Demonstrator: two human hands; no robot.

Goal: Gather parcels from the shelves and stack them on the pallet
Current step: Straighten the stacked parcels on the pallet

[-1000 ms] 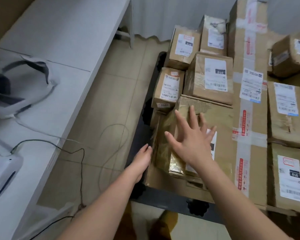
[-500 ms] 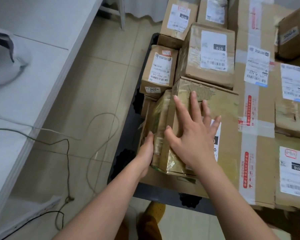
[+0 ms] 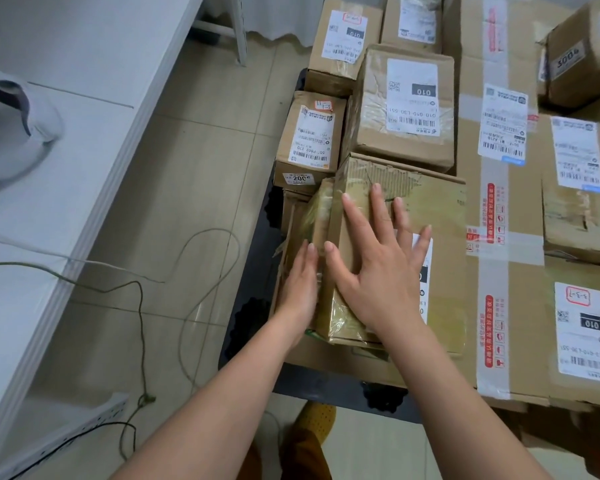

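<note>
Both hands on the taped parcel (image 3: pixel 395 216) at the near-left corner of the pallet (image 3: pixel 257 292). The parcel sits on top of a flat cardboard box (image 3: pixel 343 362) at the pallet's front edge, wrapped in clear, yellowish tape, top flap torn with corrugation showing.

Right hand (image 3: pixel 381 275): palm down, fingers straight and spread, lying flat across the parcel's top face, partly covering its white label (image 3: pixel 425 271). Thumb points left toward the parcel's left edge. Nothing gripped.

Left hand (image 3: pixel 298 289): fingers straight and together, flat against the parcel's left side face, where crumpled tape bulges out. Pressing contact, no curl around anything.

So the parcel lies under the right hand and to the right of the left hand, bracketed between them at its top-left edge.

Around it: small labelled box (image 3: pixel 309 140) just behind to the left, a larger box with a "010" label (image 3: pixel 406 105) directly behind, touching or nearly so. A long box with red-printed tape (image 3: pixel 499 237) runs alongside on the right. More labelled parcels farther right and at the back.

Left of the pallet: tiled floor (image 3: pixel 187 168) with loose cables (image 3: pixel 201 271), white table (image 3: pixel 66 150), power strip (image 3: pixel 66 431) under it.
</note>
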